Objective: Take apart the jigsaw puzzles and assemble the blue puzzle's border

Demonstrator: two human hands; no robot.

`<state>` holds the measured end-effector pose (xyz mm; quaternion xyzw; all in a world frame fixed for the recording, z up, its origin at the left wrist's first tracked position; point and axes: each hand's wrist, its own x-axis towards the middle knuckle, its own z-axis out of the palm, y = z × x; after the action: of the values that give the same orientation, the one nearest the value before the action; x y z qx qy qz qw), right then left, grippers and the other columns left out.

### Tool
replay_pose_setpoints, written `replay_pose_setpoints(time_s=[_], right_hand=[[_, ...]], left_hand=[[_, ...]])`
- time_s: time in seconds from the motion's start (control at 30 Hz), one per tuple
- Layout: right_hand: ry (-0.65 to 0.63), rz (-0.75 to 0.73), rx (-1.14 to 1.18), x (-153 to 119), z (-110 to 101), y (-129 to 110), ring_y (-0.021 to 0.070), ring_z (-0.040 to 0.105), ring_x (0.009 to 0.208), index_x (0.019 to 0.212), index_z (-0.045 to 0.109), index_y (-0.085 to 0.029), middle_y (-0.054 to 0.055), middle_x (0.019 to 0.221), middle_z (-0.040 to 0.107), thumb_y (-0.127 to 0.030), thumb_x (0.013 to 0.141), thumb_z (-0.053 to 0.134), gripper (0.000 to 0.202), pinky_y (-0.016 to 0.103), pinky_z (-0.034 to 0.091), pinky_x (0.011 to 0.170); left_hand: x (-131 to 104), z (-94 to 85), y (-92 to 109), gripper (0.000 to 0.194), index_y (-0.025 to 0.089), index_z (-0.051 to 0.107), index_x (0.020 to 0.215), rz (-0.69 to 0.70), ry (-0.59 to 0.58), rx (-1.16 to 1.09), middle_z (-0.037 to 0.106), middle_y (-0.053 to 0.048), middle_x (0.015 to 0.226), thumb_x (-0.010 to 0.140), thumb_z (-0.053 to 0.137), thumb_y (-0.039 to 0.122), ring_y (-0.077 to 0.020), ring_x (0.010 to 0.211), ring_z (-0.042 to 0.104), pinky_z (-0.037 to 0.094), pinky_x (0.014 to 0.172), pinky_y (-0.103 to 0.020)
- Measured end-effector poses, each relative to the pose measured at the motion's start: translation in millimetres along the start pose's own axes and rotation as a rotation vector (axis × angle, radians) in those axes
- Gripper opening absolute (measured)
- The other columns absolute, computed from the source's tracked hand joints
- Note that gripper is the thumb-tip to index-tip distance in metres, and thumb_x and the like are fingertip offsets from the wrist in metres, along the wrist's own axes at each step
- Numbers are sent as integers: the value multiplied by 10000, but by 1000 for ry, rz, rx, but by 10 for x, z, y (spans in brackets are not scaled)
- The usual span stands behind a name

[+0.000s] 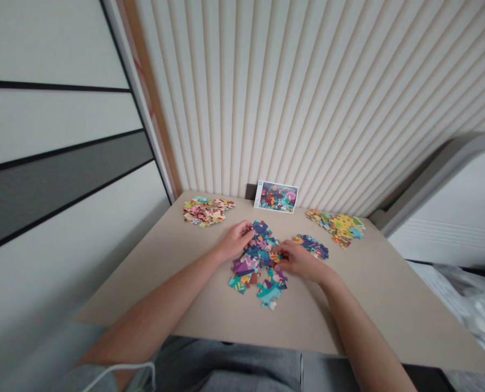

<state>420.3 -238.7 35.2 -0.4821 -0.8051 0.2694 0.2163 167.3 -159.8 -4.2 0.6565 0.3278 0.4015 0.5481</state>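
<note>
A loose heap of jigsaw puzzle pieces [262, 251] in blue, purple, teal and orange lies on the table in front of me. My left hand [237, 240] is at the heap's upper left edge, its fingers curled and closed on a dark blue puzzle piece there. From the right, my right hand [297, 259] reaches into the heap, thumb and fingers closing around an orange-toned puzzle piece [274, 257]. Fingers partly cover both pieces. Nearer to me, a few teal pieces [269, 294] lie at the heap's lower end.
A picture card [278, 197] leans at the table's back edge. Other piles of pieces lie around: red and cream [206, 212] at back left, dark blue [314, 246] beside my right hand, yellow [340, 226] at back right. A pleated panel [242, 98] rises behind the table [177, 288].
</note>
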Motion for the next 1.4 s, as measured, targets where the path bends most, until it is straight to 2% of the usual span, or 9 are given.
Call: replay_pose_setpoints(time_s=[0.2,0.3,0.47,0.77,0.87,1.0,1.2,1.3,1.4], right_hand=[[2,148,369,18,43,-85,156,592,611,890,640,-206,6,720,670,-505,859,686,304,265,447,554],[124,140,502,56,61,-82,143,584,599,903,638,-203,3,721,675,-566,822,714,380,259,451,548],[299,147,542,141,140,-52,123,538,567,893,626,-199,-13,692,638,-596,787,739,426,248,421,528],[328,118,439,175,255,-78,146,566,612,924,629,-205,8,729,665,-579,842,691,389,267,441,563],[330,106,285,144,156,4,184,623,708,1016,676,-217,42,838,710,-554,905,618,360,311,497,655],[326,48,-41,77,5,177,257,655,961,1092,730,-225,106,1050,712,-488,928,606,335,405,503,889],[206,38,-290,54,89,308,314,557,1234,1222,709,-231,152,1334,605,-455,887,676,405,471,413,1060],[214,63,-279,72,102,288,303,579,1209,1172,720,-228,132,1294,636,-421,852,719,373,451,429,1045],[247,120,-174,71,44,237,267,662,1035,1113,717,-227,89,1109,716,-365,845,714,301,392,499,921]], left_hand=[[-15,5,18,314,184,555,995,13,-20,25,593,21,689,912,595,485,-122,560,551,437,515,-226],[-38,13,29,317,181,570,997,29,-83,5,603,15,737,899,622,478,-128,637,587,455,575,-226],[-70,18,11,362,171,584,1007,47,-194,-39,632,-5,830,869,668,494,-126,706,607,479,667,-238],[-85,12,29,361,160,618,1006,90,-236,28,644,-10,836,846,710,470,-130,724,605,466,669,-233],[-67,32,27,349,165,613,1015,88,-144,28,630,-4,802,876,669,480,-128,675,593,459,624,-232],[-35,39,26,349,171,599,1027,77,-1,30,622,1,784,884,653,485,-125,639,577,457,600,-234],[-23,31,48,358,172,602,1011,59,85,56,620,3,770,872,656,498,-129,638,580,459,588,-233],[-20,32,44,354,172,595,1016,57,83,58,608,11,761,881,641,496,-123,622,578,458,574,-227],[-9,24,24,353,176,587,1027,60,81,48,600,18,757,885,635,496,-118,611,578,460,565,-223]])
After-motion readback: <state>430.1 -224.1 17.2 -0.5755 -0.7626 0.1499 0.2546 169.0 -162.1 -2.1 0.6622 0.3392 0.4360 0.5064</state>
